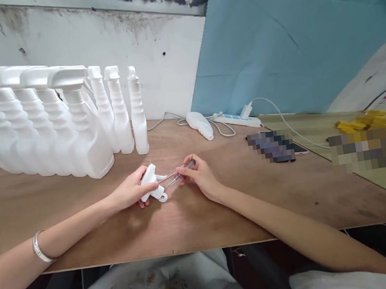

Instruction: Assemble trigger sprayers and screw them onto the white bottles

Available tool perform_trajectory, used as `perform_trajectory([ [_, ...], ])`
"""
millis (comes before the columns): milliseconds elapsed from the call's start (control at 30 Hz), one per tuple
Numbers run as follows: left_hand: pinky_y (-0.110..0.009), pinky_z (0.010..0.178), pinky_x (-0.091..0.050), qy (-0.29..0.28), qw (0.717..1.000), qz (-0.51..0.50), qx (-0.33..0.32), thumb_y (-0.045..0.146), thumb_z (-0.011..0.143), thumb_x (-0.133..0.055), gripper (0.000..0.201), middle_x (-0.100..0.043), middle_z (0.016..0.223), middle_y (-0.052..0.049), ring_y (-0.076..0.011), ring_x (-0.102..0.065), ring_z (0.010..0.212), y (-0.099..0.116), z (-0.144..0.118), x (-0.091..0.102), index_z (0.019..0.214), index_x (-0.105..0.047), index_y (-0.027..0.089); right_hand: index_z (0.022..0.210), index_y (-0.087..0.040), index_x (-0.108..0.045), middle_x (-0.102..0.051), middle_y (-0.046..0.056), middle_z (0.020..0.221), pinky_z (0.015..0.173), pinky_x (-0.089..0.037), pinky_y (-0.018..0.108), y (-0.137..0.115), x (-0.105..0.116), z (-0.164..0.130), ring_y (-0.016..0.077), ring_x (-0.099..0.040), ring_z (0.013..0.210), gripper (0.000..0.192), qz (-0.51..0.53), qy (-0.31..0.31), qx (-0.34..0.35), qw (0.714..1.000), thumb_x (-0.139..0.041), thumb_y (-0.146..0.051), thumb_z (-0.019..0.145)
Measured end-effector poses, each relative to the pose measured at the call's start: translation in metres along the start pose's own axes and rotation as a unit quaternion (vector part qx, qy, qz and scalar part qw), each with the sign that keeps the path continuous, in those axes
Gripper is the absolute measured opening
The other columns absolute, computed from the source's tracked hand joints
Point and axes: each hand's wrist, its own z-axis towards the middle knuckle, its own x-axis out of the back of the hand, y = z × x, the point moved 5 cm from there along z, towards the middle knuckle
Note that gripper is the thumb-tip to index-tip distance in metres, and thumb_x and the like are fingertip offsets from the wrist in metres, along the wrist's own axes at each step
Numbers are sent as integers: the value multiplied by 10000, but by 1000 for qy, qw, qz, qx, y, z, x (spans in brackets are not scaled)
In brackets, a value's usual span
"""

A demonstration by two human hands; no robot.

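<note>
Near the tabletop's [198,222] front edge, the left hand [132,190] is clamped around a white spray trigger head [152,183]. The right hand [198,175] pinches a thin metal tool [173,179] whose tip meets it. White spray bottles [46,134] stand along the back-left.

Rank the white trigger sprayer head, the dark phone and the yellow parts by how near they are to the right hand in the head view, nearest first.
1. white trigger sprayer head: just left of the right hand, held in the left hand.
2. dark phone: lying flat on the table to the right.
3. yellow parts: far right, near the table's back edge.
</note>
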Motion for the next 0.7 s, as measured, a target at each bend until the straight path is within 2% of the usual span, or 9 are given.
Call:
perform_trajectory([
  [167,-170,326,-345,75,997,10,-7,287,733,-546,274,-527,524,41,-103,-460,380,5,-1,8,921,-375,184,731,-205,-377,-634,-40,589,448,-467,206,1,5,3,90,-558,449,314,8,25,0,1000,-667,-244,617],
  [267,-152,316,-281,116,993,-32,-16,275,734,-526,225,-498,518,49,-74,-396,351,5,1,17,898,-400,185,725,-202,-378,-627,-46,582,470,-468,208,1,7,4,87,-560,458,268,10,27,-3,1000,-632,-215,640],
  [367,-142,311,-221,135,985,-102,-22,269,738,-515,167,-438,483,62,-52,-334,328,4,3,23,841,-422,177,718,-193,-404,-634,-35,605,550,-492,233,2,5,3,94,-587,517,234,2,3,-22,1000,-621,-177,634],
  [467,-134,309,-197,113,975,-191,-27,271,749,-508,138,-414,472,62,-32,-283,315,6,4,23,781,-428,163,723,-177,-455,-659,2,709,662,-497,269,2,2,3,110,-618,629,212,-41,-24,-25,999,-642,-188,623],
  [533,-121,301,-187,81,964,-253,-20,274,759,-496,138,-440,496,49,-13,-256,307,7,4,20,745,-437,150,737,-166,-499,-663,27,797,710,-481,281,2,1,4,119,-617,697,206,-108,-40,0,993,-661,-211,619],
  [700,-122,231,-140,-39,932,-358,52,349,809,-360,271,-427,408,35,-30,-195,249,3,4,11,803,-525,135,767,-170,-554,-646,16,778,659,-441,271,2,-3,3,127,-577,688,160,-313,-75,98,942,-646,-245,659],
])
